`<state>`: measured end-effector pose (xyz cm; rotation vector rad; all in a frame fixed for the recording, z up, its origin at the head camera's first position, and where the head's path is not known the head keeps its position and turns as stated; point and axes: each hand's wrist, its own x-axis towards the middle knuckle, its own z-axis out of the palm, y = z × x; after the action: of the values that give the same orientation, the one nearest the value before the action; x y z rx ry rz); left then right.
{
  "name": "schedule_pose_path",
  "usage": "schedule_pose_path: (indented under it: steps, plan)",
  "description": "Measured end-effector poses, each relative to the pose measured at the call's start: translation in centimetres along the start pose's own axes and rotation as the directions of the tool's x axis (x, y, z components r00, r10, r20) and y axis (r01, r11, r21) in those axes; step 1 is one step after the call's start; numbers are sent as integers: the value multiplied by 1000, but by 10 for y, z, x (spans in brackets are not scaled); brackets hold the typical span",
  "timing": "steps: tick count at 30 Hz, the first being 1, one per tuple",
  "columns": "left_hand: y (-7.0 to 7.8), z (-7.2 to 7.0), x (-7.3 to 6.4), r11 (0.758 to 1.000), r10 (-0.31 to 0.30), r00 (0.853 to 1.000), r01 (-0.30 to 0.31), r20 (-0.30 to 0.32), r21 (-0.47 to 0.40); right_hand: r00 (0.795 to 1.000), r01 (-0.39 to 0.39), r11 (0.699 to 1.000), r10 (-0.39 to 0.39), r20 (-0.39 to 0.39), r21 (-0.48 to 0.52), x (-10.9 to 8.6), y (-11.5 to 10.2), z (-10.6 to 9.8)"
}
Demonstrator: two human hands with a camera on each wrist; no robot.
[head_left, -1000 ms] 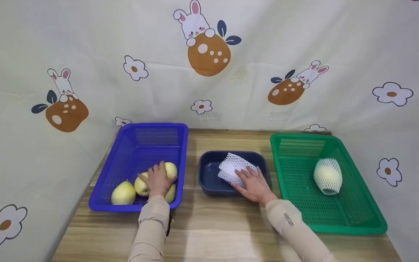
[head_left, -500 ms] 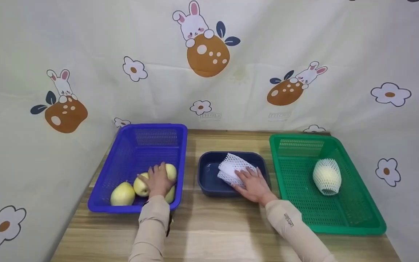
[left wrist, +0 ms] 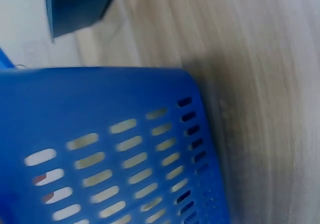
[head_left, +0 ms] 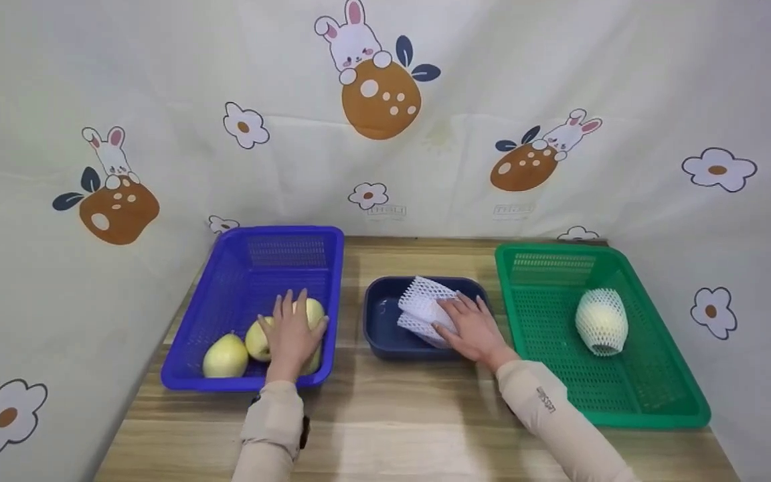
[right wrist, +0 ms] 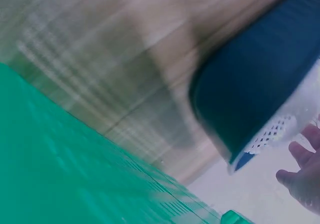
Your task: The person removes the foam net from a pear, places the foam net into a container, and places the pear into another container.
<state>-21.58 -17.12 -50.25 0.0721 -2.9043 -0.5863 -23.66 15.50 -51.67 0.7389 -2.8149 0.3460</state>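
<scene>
My left hand (head_left: 294,340) rests with spread fingers over yellow-green pears in the purple-blue basket (head_left: 208,384). One pear (head_left: 225,357) sits left of the hand; others are partly hidden under it. In the left wrist view, the basket's slotted wall (left wrist: 90,103) hides nearly all of that hand. My right hand (head_left: 478,333) lies with extended fingers on white foam net sleeves (head_left: 419,309) in a small navy tub (head_left: 380,325). The right wrist view catches its fingers (right wrist: 301,154) beside the netting (right wrist: 272,131). Neither hand visibly grips anything.
A green basket (head_left: 538,348) at the right holds one pear in a foam net (head_left: 602,323). All three containers stand on a wooden table (head_left: 399,428). A printed curtain (head_left: 292,174) closes off the back and sides.
My left hand's fingers have straightened and spread over the pears as its wrist drew slightly left. My right hand has shifted a little right on the foam nets, which moved slightly.
</scene>
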Motion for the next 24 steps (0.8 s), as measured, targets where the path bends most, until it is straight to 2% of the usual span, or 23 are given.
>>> schedule_pose_path:
  steps: [6, 11, 16, 20, 24]
  plan:
    - [7, -2, -26, 997, 73, 994, -76, -85, -24, 995, -51, 996, 57, -79, 79, 3, -6, -17]
    - [7, 6, -38, 996, 93, 993, -93, -78, 6, 985, -53, 990, 73, -156, 132, 5, -17, -36]
    - [7, 14, -41, 996, 93, 992, -92, -81, 15, 971, -57, 987, 89, -220, 151, 7, -23, -73]
    - [7, 15, -42, 995, 97, 991, -95, -90, 17, 959, -96, 986, 129, -254, 140, 9, -9, -105]
    - [7, 16, -43, 996, 93, 992, -91, -88, 22, 948, -166, 981, 187, -256, 101, 7, 24, -124]
